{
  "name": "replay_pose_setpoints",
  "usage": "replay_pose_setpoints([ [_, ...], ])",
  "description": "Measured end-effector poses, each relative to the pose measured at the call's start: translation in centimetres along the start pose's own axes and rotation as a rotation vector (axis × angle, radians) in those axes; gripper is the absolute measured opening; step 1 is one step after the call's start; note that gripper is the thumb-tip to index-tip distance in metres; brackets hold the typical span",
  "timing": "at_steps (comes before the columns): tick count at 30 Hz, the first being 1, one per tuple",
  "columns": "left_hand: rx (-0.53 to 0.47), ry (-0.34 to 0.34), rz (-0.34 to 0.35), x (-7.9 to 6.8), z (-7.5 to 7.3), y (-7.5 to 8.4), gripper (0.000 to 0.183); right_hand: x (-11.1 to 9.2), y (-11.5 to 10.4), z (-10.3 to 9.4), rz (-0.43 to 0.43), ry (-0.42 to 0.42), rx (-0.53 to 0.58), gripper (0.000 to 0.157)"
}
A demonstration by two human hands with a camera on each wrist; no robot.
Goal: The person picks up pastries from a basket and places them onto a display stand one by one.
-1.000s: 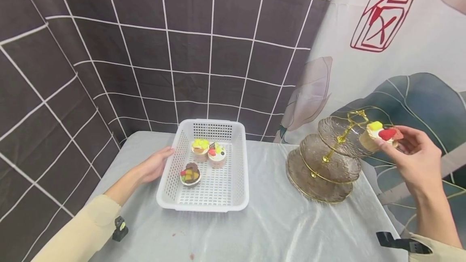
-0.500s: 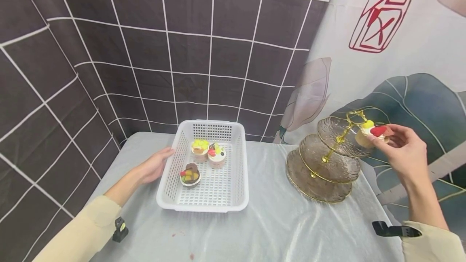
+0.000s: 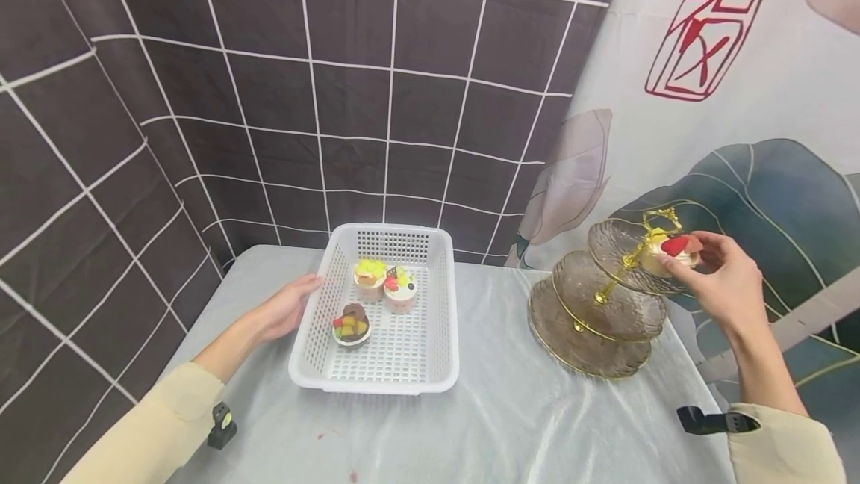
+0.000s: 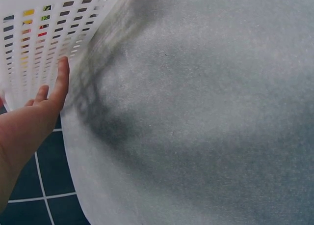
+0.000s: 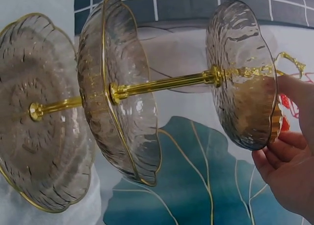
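My right hand (image 3: 728, 282) pinches a cupcake (image 3: 647, 256) with white cream, a red strawberry and a yellow piece on top. It is at the top tier of a three-tier cake stand (image 3: 591, 346), right by the gold centre post. In the right wrist view the cupcake (image 5: 250, 107) shows through the clear top plate (image 5: 240, 53), and the fingers are at the plate's edge. My left hand (image 3: 285, 311) lies against the left side of a white plastic basket (image 3: 440, 320). Its fingers (image 4: 61, 82) look extended along the slotted wall in the left wrist view.
Inside the basket are a yellow-topped cupcake (image 3: 370, 278), a white cream one with fruit (image 3: 401, 291) and a chocolate one (image 3: 352, 326). A pale grey cloth (image 3: 497, 409) covers the table. Behind hang a dark grid curtain (image 3: 349, 95) and a printed cloth (image 3: 625, 148).
My right hand has moved left with the cupcake, from the outer right edge of the top tier to over it, near the post. The left hand and basket have stayed put.
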State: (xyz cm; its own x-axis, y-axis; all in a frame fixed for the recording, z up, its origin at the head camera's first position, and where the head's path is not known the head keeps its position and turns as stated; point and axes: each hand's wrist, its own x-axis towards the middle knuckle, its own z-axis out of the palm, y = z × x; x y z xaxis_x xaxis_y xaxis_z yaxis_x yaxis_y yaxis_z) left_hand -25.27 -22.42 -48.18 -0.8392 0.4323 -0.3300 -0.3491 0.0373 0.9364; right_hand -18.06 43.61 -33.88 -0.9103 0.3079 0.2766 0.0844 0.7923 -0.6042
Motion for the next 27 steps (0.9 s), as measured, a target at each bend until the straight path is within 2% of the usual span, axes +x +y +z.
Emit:
replay_pose_setpoints([
  [19,-0.002,0.000,0.009,0.1,-0.1,-0.2,0.067,-0.3,-0.4,-1.1,-0.076,-0.070,0.005,0.094],
  [27,-0.009,0.001,0.003,0.1,0.1,-0.1,0.067,-0.5,-0.7,-2.0,-0.073,-0.038,0.031,0.092],
])
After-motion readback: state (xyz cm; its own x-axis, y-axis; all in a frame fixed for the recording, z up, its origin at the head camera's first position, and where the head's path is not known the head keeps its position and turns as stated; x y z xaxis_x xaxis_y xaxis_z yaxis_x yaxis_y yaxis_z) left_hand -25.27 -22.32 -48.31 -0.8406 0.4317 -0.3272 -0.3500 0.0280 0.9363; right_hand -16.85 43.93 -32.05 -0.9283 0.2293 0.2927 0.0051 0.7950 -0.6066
